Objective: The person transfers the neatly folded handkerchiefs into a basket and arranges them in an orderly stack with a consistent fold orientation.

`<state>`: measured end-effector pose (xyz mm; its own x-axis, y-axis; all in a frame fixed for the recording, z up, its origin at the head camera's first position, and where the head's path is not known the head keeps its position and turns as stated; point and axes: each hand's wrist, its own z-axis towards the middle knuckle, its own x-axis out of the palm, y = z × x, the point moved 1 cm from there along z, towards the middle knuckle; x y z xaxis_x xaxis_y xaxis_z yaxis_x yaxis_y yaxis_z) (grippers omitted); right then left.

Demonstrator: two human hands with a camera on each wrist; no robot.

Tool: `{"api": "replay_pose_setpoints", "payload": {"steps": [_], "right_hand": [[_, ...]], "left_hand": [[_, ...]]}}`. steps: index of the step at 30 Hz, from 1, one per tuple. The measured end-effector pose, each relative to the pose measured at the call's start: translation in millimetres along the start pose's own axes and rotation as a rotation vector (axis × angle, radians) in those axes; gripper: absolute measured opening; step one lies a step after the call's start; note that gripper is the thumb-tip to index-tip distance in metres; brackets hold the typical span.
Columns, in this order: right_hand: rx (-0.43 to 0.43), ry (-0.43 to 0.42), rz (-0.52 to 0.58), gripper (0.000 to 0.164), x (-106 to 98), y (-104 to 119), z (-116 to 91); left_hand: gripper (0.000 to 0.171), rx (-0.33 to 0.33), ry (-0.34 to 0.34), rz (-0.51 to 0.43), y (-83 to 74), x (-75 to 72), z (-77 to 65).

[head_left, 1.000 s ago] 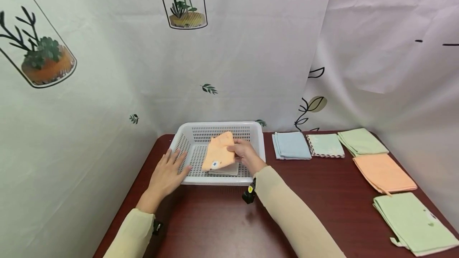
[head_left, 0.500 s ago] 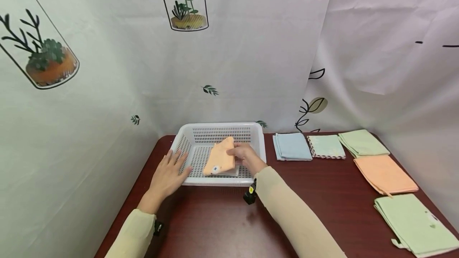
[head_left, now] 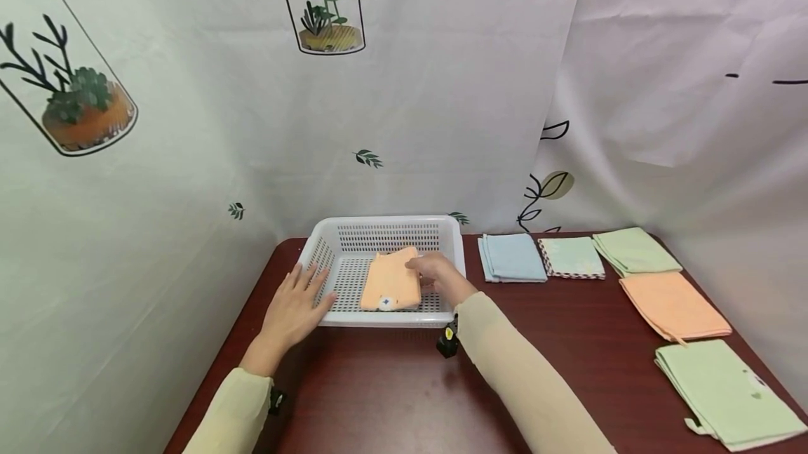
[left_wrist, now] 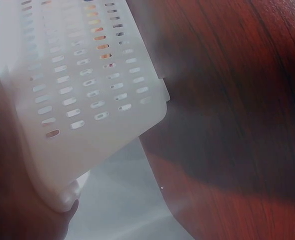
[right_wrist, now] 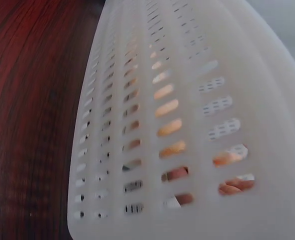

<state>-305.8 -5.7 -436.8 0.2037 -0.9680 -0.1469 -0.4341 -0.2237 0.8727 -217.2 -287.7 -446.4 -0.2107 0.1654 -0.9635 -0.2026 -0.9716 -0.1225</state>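
In the head view a white slotted plastic basket [head_left: 379,318] stands at the back of the table. My right hand [head_left: 445,280] reaches into it and pinches the right edge of a folded orange towel [head_left: 390,280], thumb on top. The towel lies nearly flat over a pale folded cloth, now almost wholly covered. My left hand [head_left: 293,310] rests on the basket's left front rim with its fingers straight and spread. Through the slots of the basket wall [right_wrist: 107,115] in the right wrist view, bits of orange cloth and fingers [right_wrist: 236,185] show.
Along the table's right side lie a folded blue towel [head_left: 513,258], a checked-edge towel [head_left: 573,257], a green towel [head_left: 637,250], an orange towel [head_left: 677,305] and a large green towel [head_left: 732,392]. A printed curtain [head_left: 442,89] hangs close behind the basket.
The orange towel has come down from a tilted position to lie flatter on the pale cloth in the basket, with my right hand lowering it. My left hand has stayed on the rim.
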Motion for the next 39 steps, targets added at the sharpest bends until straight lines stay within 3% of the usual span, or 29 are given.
{"api": "replay_pose_setpoints", "payload": {"steps": [10, 16, 24, 39], "right_hand": [[-0.042, -0.043, -0.036, 0.06, -4.2, 7.6, -13.6], [-0.108, 0.009, 0.001, 0.057, -16.7, 18.2, -25.5], [-0.181, 0.039, -0.034, 0.057, -34.7, 30.5, -38.3], [-0.213, -0.022, -0.137, 0.054, -55.6, 33.9, -47.8]], "left_hand": [[0.065, 0.015, -0.002, 0.007, -1.8, -0.3, 1.7], [0.066, 0.016, 0.002, 0.015, -2.2, -0.7, 1.8], [0.066, 0.018, 0.008, 0.016, -0.6, -1.3, 1.7], [0.064, 0.019, 0.001, 0.006, 0.5, -2.8, 0.2]]}}
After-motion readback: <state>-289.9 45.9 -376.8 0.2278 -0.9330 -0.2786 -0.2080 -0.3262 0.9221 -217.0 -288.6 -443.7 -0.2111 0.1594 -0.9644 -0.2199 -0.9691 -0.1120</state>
